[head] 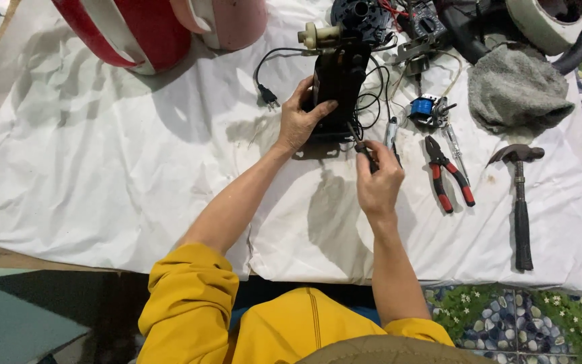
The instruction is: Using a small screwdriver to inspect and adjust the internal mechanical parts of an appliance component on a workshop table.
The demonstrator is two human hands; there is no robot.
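The left hand (299,121) was clamped around the side of a black motor housing (338,84), thumb across its front, holding the upright block steady on a white sheet (102,168) spread over the floor. The housing stood near the sheet's far edge, with a cream plastic fitting (318,35) on its top and black wires (372,101) looping out of its right side. A black power cord ending in a plug (268,98) trailed off to its left.

The right hand (377,180) was closed around the handle of a screwdriver (362,145), whose shaft angled up and left to the lower right corner of the housing. The two hands sat close together but did not touch.

Just right of the right hand lay a slim tester screwdriver (391,131), then red-handled pliers (447,174) with jaws pointing away, and further right a claw hammer (521,202) with a dark handle. A small blue-wound coil (427,109) rested beyond the pliers, and a grey cloth (516,87) lay bunched above the hammer. A red and white casing (126,30) sat at the far left. The person wore yellow sleeves (186,296).
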